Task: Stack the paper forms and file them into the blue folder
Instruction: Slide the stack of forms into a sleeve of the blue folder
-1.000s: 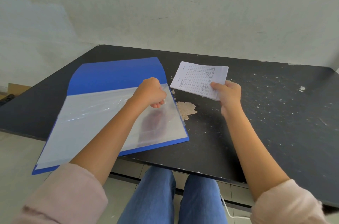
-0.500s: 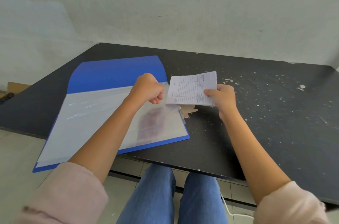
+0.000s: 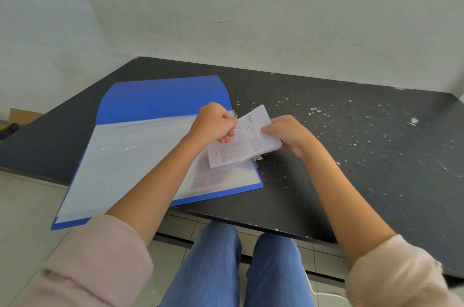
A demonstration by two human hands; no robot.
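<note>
One blue folder [image 3: 160, 98] lies open on the black table [image 3: 351, 168], its near left corner hanging past the table's front edge. Its long axis runs from that overhanging corner up and to the right, toward the wall [image 3: 226, 5]. The folder's clear plastic sleeve [image 3: 130, 156] covers its lower half, with the bare blue cover showing beyond it.

One stack of paper forms [image 3: 241, 148] sits at the folder's right edge, over the sleeve's right side. How many sheets are in the stack cannot be told. The stack is tilted, its long axis running from lower left over the folder to upper right, and its printed table faces up. Its lower left corner points into the folder; its far corner points away toward the wall.

Two hands are at the folder's right edge. The left hand [image 3: 213, 122] is curled nearly into a fist, pinching the sleeve's upper right corner and lifting it off the folder. The right hand [image 3: 288, 133], just right of the folder, grips the right end of the forms with the thumb on top and the fingers closed beneath.

Many white flecks dot the table to the right of the folder. Below the folder's near edge, two knees in blue jeans [image 3: 238, 269] show above a tiled floor [image 3: 25, 206].
</note>
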